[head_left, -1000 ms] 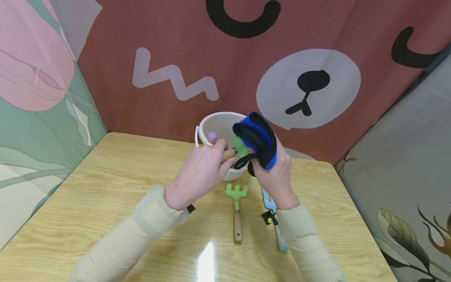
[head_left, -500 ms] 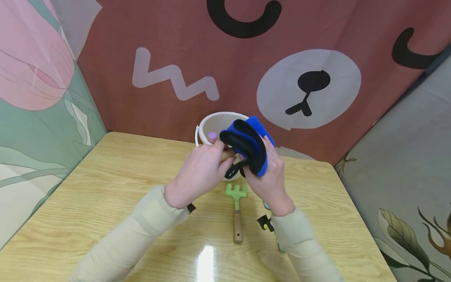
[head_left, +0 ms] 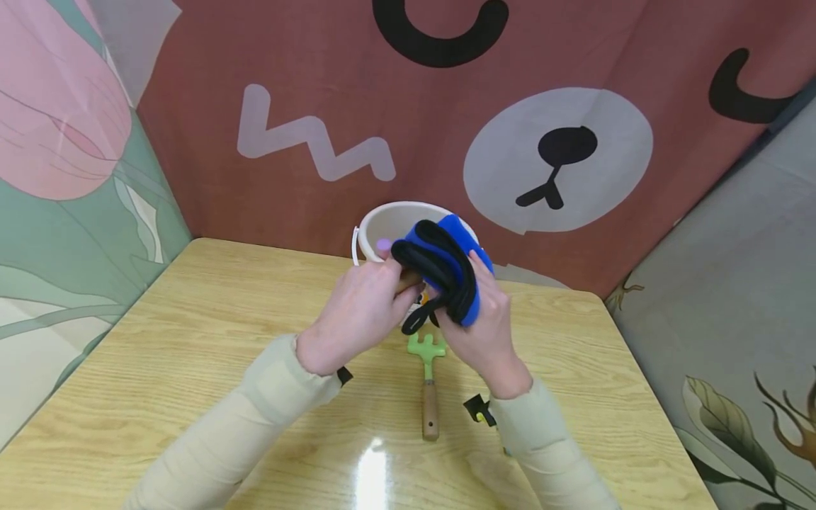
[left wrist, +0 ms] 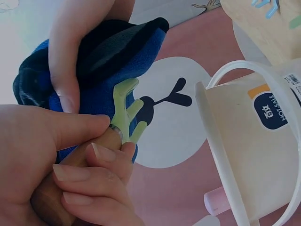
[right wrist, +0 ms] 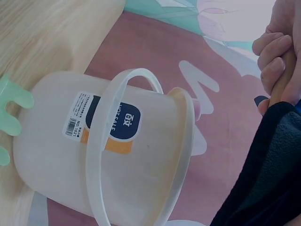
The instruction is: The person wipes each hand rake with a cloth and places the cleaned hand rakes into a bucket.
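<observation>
My left hand (head_left: 357,308) grips the wooden handle of a small garden rake with a green pronged head (left wrist: 123,110), its thumb lying near the metal collar. Folded in my right hand (head_left: 487,319) is a blue cloth with black edging (head_left: 440,265), held against the back of the rake's prongs. From the head view the cloth hides the prongs, while the left wrist view shows them in front of it. Both hands are raised before a white bucket (head_left: 382,221). A second green rake (head_left: 430,397) lies on the table below them, prongs away from me.
A lilac rounded end (left wrist: 216,201) shows at the bucket's rim. Under the right sleeve lies a light-blue tool, mostly hidden, beside a black tag (head_left: 479,409). The wooden table (head_left: 255,304) ends at a printed brown curtain (head_left: 306,191) behind the bucket.
My right hand has brought the cloth left and slightly down, covering the rake's green head in the head view. The right sleeve now hides more of the light-blue tool. My left hand stays put.
</observation>
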Available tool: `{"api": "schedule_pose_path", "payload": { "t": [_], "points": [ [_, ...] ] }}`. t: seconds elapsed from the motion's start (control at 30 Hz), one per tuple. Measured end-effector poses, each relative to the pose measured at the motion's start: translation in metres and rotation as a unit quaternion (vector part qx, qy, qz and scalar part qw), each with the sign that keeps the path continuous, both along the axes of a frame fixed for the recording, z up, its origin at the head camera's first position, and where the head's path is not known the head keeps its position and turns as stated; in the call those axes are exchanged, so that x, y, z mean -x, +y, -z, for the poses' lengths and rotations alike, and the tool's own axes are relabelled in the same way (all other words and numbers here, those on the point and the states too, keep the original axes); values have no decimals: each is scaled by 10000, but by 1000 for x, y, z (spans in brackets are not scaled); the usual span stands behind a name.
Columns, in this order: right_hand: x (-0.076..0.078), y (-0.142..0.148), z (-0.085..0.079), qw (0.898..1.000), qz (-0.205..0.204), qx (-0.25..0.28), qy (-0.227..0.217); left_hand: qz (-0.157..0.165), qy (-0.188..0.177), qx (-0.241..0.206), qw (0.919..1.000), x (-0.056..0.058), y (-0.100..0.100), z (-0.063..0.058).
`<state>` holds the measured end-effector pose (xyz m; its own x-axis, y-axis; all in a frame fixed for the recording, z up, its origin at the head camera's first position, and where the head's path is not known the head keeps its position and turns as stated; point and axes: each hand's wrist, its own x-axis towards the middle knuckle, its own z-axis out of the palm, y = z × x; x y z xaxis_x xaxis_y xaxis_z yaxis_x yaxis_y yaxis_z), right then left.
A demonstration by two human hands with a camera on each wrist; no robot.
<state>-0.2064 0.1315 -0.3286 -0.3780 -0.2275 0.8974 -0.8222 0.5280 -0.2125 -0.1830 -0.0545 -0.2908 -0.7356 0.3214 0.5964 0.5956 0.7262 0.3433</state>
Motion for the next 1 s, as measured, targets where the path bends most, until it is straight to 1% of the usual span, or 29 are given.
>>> {"api": "schedule_pose_path", "payload": {
  "t": [0.13, 0.27, 0.37, 0.47, 0.7, 0.8, 1.0],
  "points": [
    [-1, 1, 1, 10000, -41, -35, 37, -35, -19, 5, 10000, 0, 0, 0],
    [2, 3, 0, 9999, 65, -84, -10, -46, 126, -24, 9999, -2, 1, -1],
    [5, 5, -3, 9998, 156, -44, -105, -12, 230, -6, 9997, -3, 2, -2],
    [7, 8, -4, 9996, 214, -31, -206, 33, 254, 34, 9997, -4, 2, -3],
    [14, 19, -2, 9985, 326, 121, -412, -52, 351, 139, 9993, -6, 1, -4],
    [18, 24, -1, 9976, 440, 189, -500, -63, 327, 170, 9993, -6, 1, -4],
    [24, 33, -1, 9956, 624, 365, -595, -118, 93, 213, 9997, -7, 1, -4]
  ]
}}
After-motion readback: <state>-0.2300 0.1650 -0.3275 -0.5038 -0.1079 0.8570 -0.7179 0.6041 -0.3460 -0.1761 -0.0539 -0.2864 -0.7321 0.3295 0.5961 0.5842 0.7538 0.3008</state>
